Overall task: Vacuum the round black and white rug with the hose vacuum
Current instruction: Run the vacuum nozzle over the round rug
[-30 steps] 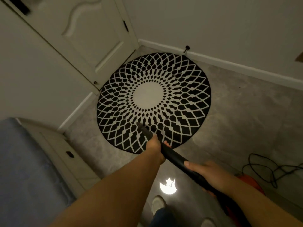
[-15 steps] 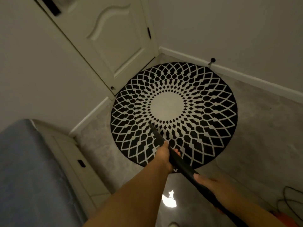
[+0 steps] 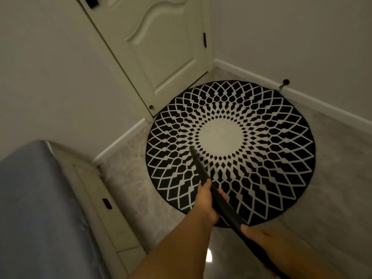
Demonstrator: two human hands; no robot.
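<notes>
- Head view looks down on the round black and white rug [image 3: 261, 125], lying flat on the pale floor [image 3: 332, 178] in the corner by a cream door [image 3: 161, 47].
- Both hands are on the black vacuum wand [image 3: 225, 206], which runs diagonally from lower right up to the rug.
- Left hand [image 3: 205, 202] is further up the wand, fingers curled round it, a fingertip showing on the far side.
- Right hand [image 3: 259, 236] grips the wand lower down, thumb laid along the top; the rest of its fingers are hidden beneath.
- The wand's narrow tip [image 3: 191, 149] sits over the patterned ring just left of the rug's plain white centre; whether it touches the pile cannot be told.
- White baseboard [image 3: 322, 103] runs along the right wall, with a small dark doorstop [image 3: 285, 82] just above it, beside the rug's far edge.
- A bed with a grey-blue cover [image 3: 30, 208] fills the lower left, its cream frame [image 3: 104, 214] well apart from the rug.
- A small bright patch of light [image 3: 209, 255] glows on the floor between the forearms.
</notes>
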